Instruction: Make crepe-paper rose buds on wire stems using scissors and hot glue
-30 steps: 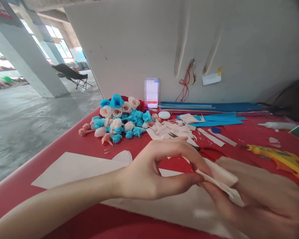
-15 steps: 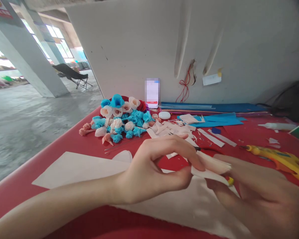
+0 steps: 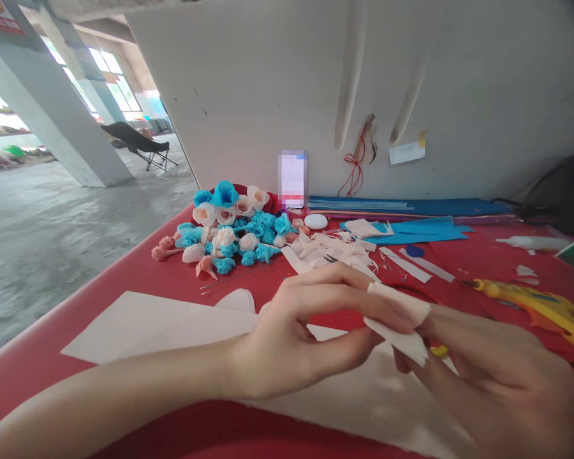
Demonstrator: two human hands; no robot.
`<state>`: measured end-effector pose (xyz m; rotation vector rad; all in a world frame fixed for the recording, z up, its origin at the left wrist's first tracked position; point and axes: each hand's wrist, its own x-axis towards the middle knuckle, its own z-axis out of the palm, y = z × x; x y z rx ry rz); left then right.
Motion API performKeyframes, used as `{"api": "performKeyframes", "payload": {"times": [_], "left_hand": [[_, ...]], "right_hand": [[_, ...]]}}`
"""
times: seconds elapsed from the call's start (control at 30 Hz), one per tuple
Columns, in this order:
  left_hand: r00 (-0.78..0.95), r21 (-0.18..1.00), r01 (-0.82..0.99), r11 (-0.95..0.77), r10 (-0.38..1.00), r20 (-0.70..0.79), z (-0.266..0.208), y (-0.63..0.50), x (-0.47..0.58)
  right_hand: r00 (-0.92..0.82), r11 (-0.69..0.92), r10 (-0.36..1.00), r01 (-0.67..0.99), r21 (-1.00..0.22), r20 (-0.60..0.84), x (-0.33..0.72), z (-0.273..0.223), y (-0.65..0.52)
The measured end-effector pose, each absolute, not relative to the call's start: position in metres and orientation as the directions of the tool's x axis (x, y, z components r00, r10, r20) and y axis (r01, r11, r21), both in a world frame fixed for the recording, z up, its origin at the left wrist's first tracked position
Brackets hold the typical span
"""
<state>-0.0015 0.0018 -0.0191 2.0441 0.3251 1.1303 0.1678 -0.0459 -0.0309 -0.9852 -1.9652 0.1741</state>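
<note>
Between my two hands is a small folded piece of cream crepe paper (image 3: 402, 304), its two layers spread around my left fingertips. My left hand (image 3: 310, 325) is closed on it, with the index finger between the layers and the thumb near the lower one. From the other side, my right hand (image 3: 497, 370) pinches the paper's right end; part of its fingers is hidden. Below my hands lies a large cream paper sheet (image 3: 153, 322) on the red table. Rounded cut paper pieces (image 3: 236, 300) rest at its far edge.
Blue, cream and pink paper flowers (image 3: 239, 229) are heaped at the back left. Cream paper scraps (image 3: 335, 250) and blue sheets (image 3: 416, 229) lie behind my hands. A yellow glue gun (image 3: 536, 303) is at the right. A phone (image 3: 293, 178) leans on the white panel.
The folded paper has turned and shifted slightly left in my fingers. My left index finger has moved in between its layers, and my right hand has come a little closer.
</note>
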Motion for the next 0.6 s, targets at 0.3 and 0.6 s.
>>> {"api": "performKeyframes", "payload": {"times": [0.3, 0.6], "left_hand": [[0.572, 0.758, -0.163, -0.632, 0.565, 0.594, -0.0161, 0.0033, -0.0042], [0.567, 0.798, -0.15, -0.583, 0.611, 0.553, -0.017, 0.0008, -0.0023]], "right_hand": [[-0.293, 0.68, 0.685, 0.584, -0.443, 0.666, 0.1699, -0.0316, -0.0463], [-0.264, 0.668, 0.679, 0.61, -0.427, 0.685, 0.1673, -0.0294, -0.0444]]}}
